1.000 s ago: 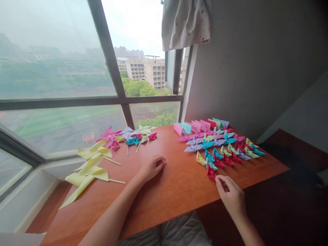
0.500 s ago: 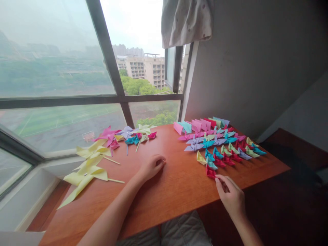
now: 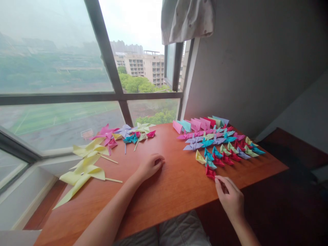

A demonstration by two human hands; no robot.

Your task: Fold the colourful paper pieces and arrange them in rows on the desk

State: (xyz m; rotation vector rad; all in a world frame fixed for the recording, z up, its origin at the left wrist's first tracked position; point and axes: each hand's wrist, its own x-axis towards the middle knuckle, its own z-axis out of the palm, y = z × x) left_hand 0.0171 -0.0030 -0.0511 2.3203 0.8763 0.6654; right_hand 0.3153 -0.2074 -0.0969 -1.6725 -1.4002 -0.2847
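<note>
My right hand (image 3: 230, 194) pinches the near corner of a red paper boat (image 3: 210, 172) between thumb and fingertips. The boat rests at the front end of the folded boats, close to a light blue boat (image 3: 210, 164) and a yellow boat (image 3: 200, 157). On the middle of the wooden table lies my left hand (image 3: 151, 166), its fingers curled in loosely and closed, with nothing visible in them. Several more small folded boats in red, blue, green and purple stand in slanting rows beyond my right hand.
Pale yellow paper pinwheels (image 3: 83, 173) on sticks lie at the table's left, with a pink pinwheel (image 3: 106, 132) and a purple pinwheel (image 3: 125, 131) behind. Folded paper planes (image 3: 200, 124) line the back right. A window (image 3: 56, 82) and grey wall (image 3: 246, 68) bound the table (image 3: 164, 198).
The view has shifted slightly, so the table and its items sit a little farther left. Both hands stay about where they were, the right one still at the red boat.
</note>
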